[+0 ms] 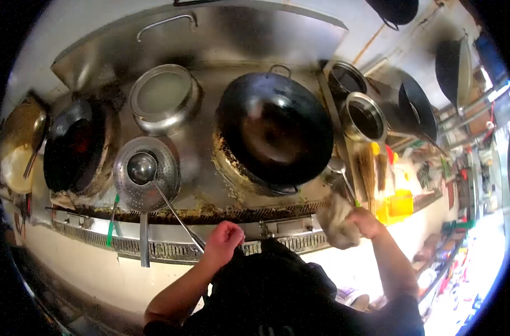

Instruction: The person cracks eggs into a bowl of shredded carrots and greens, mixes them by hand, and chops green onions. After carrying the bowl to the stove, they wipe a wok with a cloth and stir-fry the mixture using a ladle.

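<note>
My right hand (367, 222) is closed on a crumpled greyish cloth (336, 223), which hangs over the stove's front edge at the right. My left hand (224, 242) is curled into a loose fist above the front rail, and nothing shows in it. Close beside that wrist ends the handle of a steel ladle (142, 169). The ladle's bowl rests in a perforated skimmer (127, 187), whose handle juts past the stove's front. A large black wok (274, 137) sits tilted on the burner, dark and shiny inside, between and beyond my hands.
At the back left stands a steel pot (165, 95) of cloudy liquid. Further left are a second dark wok (73, 151) and a golden pan (22, 134). Steel containers (365, 116), a bamboo brush (365, 173) and a yellow container (399, 206) line the right. A green-handled tool (111, 224) lies at the front left.
</note>
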{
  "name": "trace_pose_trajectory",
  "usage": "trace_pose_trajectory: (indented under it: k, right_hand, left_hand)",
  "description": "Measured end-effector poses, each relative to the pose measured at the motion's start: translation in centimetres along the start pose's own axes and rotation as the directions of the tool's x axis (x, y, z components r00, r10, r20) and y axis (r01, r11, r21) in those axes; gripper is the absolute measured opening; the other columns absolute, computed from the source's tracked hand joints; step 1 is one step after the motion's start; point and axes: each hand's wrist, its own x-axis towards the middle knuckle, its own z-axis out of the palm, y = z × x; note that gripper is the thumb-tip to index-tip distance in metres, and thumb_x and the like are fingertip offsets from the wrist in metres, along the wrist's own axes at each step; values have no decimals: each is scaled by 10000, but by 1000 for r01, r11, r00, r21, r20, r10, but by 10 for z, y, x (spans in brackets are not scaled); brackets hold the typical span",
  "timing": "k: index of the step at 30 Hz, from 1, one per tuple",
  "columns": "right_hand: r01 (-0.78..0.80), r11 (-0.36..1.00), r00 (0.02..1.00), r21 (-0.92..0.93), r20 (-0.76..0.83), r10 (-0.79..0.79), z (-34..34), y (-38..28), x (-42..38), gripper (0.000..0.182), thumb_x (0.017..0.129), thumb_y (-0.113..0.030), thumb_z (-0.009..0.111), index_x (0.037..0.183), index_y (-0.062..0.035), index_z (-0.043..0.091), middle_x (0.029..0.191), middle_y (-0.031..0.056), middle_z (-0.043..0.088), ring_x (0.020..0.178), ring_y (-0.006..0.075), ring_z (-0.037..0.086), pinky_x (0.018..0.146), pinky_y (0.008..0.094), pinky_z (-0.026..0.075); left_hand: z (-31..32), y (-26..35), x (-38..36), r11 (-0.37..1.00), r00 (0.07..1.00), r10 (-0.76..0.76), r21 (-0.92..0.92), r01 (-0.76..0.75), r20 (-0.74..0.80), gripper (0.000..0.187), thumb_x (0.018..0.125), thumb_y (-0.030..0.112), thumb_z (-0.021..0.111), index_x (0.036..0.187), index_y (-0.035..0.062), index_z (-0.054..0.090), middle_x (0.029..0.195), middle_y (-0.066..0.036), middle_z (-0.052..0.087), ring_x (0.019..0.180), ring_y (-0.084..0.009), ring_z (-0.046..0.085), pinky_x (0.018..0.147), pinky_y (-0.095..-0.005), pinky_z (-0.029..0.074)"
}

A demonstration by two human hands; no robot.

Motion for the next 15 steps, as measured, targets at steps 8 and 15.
trace_pose_trajectory:
  k: [8,15]
  right_hand:
    - [230,-228,973,946,-219,70,67,-72,20,496,853,-314,529,1261,-35,501,1174,116,598,1060,279,585,928,394,480]
    - [507,197,857,839,-515,-12,81,-158,46,475,937,-383,503,1243,-21,525,1201,107,596,1102,263,578,981,394,452]
  left_hand:
    - [4,5,-12,941,994,13,333,-49,110,184,929,179,601,962,10,536,882,-106,656,831,-178,651,775,-333,537]
    - [49,44,-24,779,925,331,499,-379,185,252,841,232,708,991,55,611,808,-82,656,703,-160,641,666,-290,512]
